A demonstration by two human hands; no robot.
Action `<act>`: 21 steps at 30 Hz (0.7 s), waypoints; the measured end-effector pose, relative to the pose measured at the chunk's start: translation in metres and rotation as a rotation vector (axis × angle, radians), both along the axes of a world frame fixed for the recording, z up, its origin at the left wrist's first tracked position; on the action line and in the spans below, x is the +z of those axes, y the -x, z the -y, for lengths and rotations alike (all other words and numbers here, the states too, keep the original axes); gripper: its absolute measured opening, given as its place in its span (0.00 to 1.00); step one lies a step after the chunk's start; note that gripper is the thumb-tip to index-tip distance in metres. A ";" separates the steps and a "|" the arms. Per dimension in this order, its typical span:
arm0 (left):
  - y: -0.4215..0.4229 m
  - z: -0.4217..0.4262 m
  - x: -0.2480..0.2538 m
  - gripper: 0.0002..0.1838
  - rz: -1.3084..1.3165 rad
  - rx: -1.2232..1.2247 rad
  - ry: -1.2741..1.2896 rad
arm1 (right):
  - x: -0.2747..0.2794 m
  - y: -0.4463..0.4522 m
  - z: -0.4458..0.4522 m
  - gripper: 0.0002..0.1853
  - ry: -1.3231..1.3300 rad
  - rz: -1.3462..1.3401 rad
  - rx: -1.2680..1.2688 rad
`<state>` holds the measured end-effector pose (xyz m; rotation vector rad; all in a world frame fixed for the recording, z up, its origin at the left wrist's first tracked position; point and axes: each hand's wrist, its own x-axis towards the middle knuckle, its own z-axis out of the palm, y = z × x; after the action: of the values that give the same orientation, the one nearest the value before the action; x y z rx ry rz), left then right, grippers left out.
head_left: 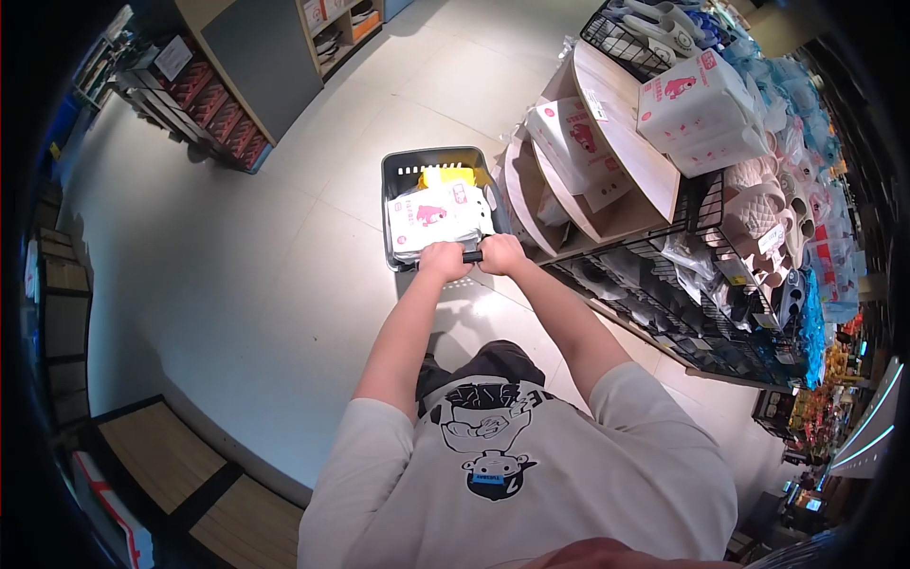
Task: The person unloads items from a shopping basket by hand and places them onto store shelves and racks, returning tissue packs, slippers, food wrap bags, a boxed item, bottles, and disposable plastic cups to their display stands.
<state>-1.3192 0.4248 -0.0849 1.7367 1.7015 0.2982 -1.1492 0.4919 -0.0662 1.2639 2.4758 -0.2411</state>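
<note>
Left hand (442, 258) and right hand (502, 254) closed around black handle (472, 257). Shopping basket (387, 211) ahead of body, beside curved display shelf (654, 190); white pack (434, 219) inside. Step, apparently: basket transport. Next move calls for even two-handed grip, shelf clearance.

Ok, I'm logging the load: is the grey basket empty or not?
Not empty: the basket holds a pink-printed white pack and a yellow item. What lies beneath them, I cannot tell.

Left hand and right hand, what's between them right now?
In the head view, a short stretch of black handle shows between the left hand and right hand.
</note>
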 end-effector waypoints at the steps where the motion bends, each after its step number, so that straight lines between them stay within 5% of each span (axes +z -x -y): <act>1: -0.002 -0.016 -0.001 0.17 -0.020 -0.028 0.051 | -0.006 -0.004 -0.013 0.09 0.033 -0.007 0.006; 21: 0.056 -0.186 0.012 0.19 -0.161 -0.168 0.187 | -0.004 0.049 -0.159 0.09 -0.019 -0.085 -0.076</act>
<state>-1.3753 0.6110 -0.0732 1.7879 1.6241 -0.0766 -1.1982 0.6513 -0.0698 1.3845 2.5088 -0.2960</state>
